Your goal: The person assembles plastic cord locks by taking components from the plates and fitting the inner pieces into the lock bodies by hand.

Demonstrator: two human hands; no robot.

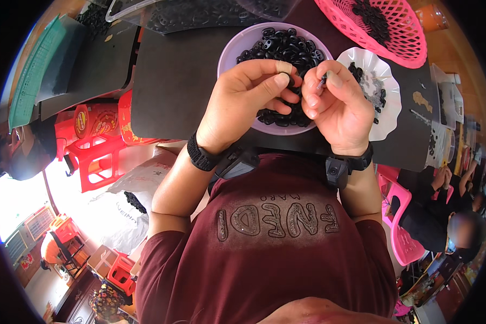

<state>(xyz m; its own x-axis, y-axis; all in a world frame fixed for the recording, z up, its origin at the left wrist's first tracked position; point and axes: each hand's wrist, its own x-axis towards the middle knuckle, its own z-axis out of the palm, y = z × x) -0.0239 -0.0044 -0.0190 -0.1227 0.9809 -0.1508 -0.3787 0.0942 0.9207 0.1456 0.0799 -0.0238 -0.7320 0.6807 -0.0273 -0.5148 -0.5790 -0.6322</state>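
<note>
My left hand point(237, 97) is closed in a pinch on a small rounded black plastic piece point(290, 81), mostly covered by the thumb and fingers. Tape wraps one of its fingertips. Close beside it, my right hand point(344, 108) pinches a small coil spring point(322, 82) with a black part at its upper end. Both hands are above the near part of a pale purple bowl point(227, 54), which is heaped with black oval plastic pieces point(286, 46). Right of the bowl, a white wavy-edged plate point(390, 94) bears black parts and a greyish heap of what look like springs.
A pink mesh basket point(413, 40) with black pieces stands at the far right. Behind the bowl is a clear bin point(189, 16) of black parts. The dark table point(170, 92) carries these. Red stools point(94, 156) and a white sack point(113, 210) lie left; people sit right.
</note>
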